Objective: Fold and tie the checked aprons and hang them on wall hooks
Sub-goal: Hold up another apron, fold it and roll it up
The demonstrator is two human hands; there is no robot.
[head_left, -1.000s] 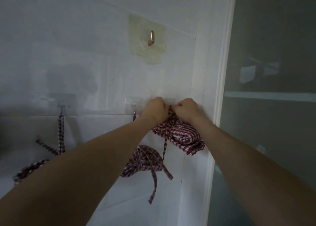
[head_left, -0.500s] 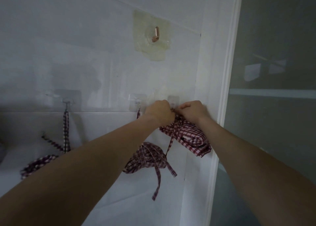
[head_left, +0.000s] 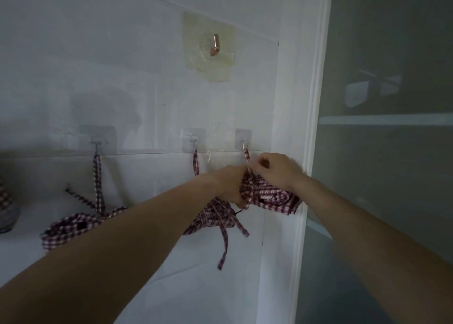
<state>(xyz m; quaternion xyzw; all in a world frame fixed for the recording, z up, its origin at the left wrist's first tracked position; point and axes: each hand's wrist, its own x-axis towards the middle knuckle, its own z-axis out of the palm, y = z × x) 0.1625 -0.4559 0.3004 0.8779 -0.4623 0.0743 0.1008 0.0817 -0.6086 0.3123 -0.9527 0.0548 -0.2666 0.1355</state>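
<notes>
Three clear stick-on hooks line the white wall. On the rightmost hook (head_left: 243, 143) a strap of a red-and-white checked apron bundle (head_left: 274, 198) is looped. My left hand (head_left: 230, 185) grips the bundle's left end from below. My right hand (head_left: 278, 170) pinches the strap just under the hook. A second tied apron (head_left: 215, 217) hangs from the middle hook (head_left: 193, 144), partly behind my left arm. A third apron (head_left: 73, 228) hangs from the left hook (head_left: 96, 144).
A copper hook (head_left: 215, 44) on a yellowed adhesive patch sits higher on the wall with nothing on it. A white door frame (head_left: 310, 152) and a frosted glass panel (head_left: 387, 152) stand right of the hooks. A checked item shows at the far left edge (head_left: 5, 201).
Both hands have dropped a little below the rightmost hook, uncovering it. The apron's strap now runs up to that hook, and the bundle hangs lower.
</notes>
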